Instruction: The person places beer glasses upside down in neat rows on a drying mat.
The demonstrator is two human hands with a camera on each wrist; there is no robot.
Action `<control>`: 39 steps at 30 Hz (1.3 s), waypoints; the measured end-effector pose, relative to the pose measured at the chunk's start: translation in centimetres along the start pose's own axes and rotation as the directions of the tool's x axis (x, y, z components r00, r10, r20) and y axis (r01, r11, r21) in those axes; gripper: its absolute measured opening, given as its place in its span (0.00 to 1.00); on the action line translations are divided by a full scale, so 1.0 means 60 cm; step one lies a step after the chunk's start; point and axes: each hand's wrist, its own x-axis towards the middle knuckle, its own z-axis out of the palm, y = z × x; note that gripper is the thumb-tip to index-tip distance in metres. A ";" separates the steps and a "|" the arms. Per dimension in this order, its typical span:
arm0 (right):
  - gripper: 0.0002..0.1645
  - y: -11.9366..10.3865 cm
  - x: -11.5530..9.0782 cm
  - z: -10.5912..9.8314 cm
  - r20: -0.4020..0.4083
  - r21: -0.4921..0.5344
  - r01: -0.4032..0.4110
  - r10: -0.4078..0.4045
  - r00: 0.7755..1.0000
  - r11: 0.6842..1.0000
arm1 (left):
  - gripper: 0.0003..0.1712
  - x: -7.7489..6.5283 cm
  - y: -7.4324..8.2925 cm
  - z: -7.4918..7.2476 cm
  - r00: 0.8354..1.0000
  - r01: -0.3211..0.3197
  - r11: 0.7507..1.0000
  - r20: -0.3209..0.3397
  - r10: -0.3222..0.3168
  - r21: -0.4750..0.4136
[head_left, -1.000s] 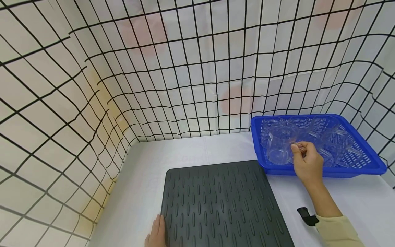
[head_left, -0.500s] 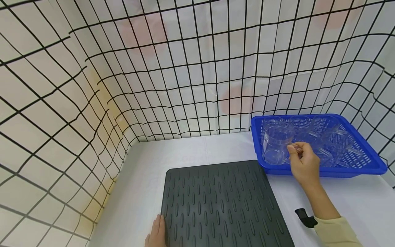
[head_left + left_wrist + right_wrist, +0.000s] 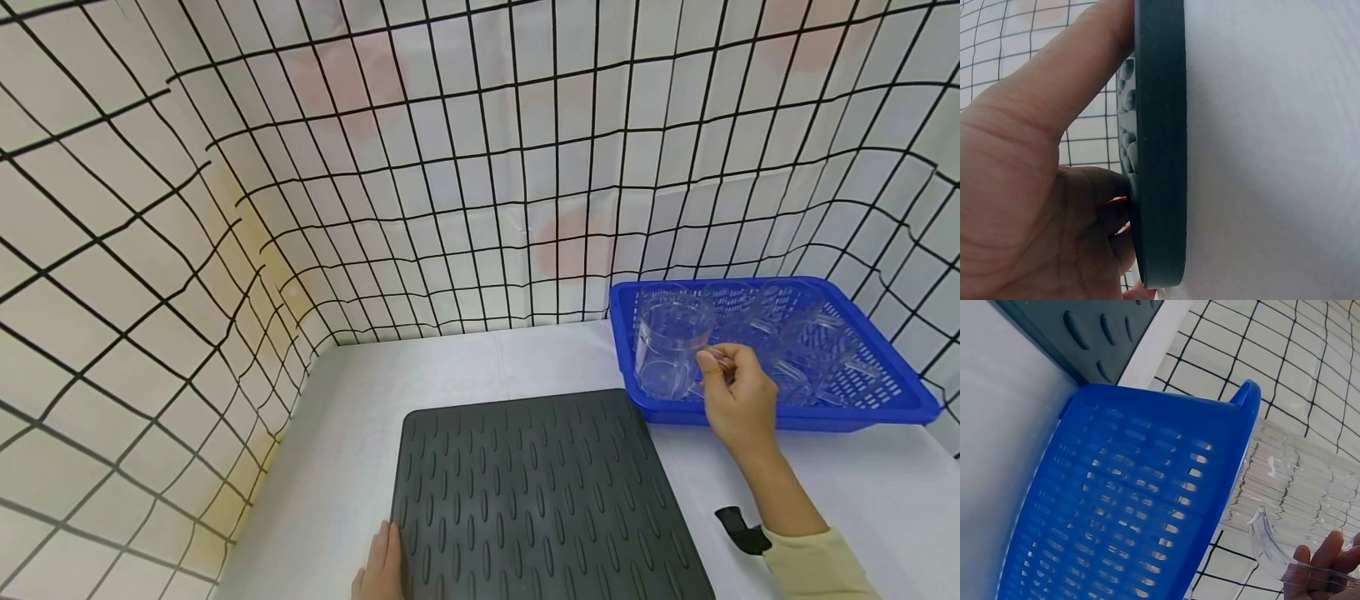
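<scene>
My right hand (image 3: 738,400) pinches the handle of a clear glass mug (image 3: 669,354), upright at the left end of a blue plastic basket (image 3: 847,417). In the right wrist view the mug (image 3: 1300,481) rises above the basket's rim, its curved handle between fingers and thumb. Several more clear mugs (image 3: 821,337) lie in the basket to the right. My left hand (image 3: 381,567) rests against the left edge of a dark grey ridged mat (image 3: 532,492). In the left wrist view, thumb and fingertips touch that mat's thick edge (image 3: 1163,150).
A white cloth (image 3: 322,467) covers the table. Black wire mesh (image 3: 480,175) encloses the left, back and right sides. The basket's front left corner meets the mat's back right corner. A black strap (image 3: 742,530) sticks out by the right sleeve.
My right hand has moved slightly left with the mug, toward the basket's left wall. Over the last half second it barely shifts. The left hand and the mat stay in place.
</scene>
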 end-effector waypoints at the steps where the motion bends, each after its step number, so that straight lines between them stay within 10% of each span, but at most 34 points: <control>1: 0.14 -0.001 0.000 0.000 0.000 0.004 0.002 -0.002 1.000 1.000 | 0.72 0.000 0.000 0.000 1.000 -0.001 1.000 0.002 0.001 0.000; 39: 0.09 -0.033 -0.021 0.022 0.087 0.081 0.108 -0.115 0.990 0.991 | 0.70 0.000 0.000 0.000 1.000 0.008 1.000 0.018 -0.007 -0.010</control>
